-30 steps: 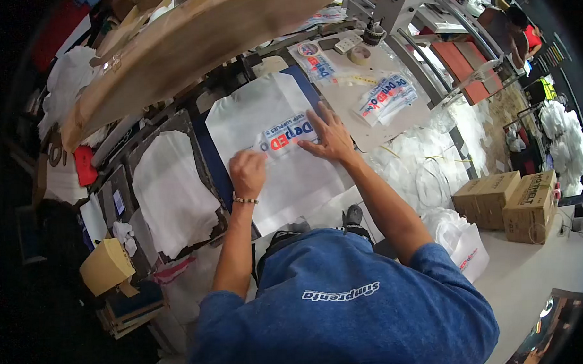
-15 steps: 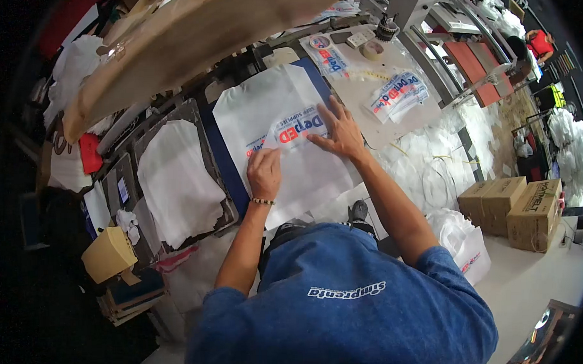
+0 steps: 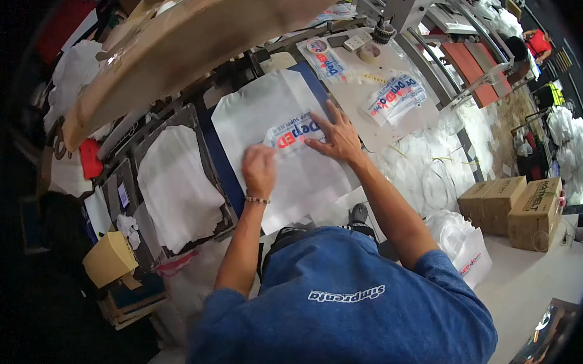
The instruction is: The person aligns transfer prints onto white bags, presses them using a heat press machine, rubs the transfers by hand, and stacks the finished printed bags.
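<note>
A white bag-like sheet lies on the blue-edged board in front of me. On it rests a clear transfer film printed "DepED" in red and blue. My right hand is spread over the film's right end, thumb and fingers apart. Beside the film's left end, my left hand is curled and blurred by motion. Its fingertips are near the film; whether anything is pinched in them is hidden. A beaded bracelet circles that wrist.
More printed films lie on the pale table at the right, near a tape roll. White sheets cover a dark board at the left. A large brown panel overhangs the far side. Cardboard boxes stand on the floor at right.
My left hand has shifted slightly left and its fingers are now blurred. The small print piece beside it is no longer visible. My right hand stays spread at the film's right end.
</note>
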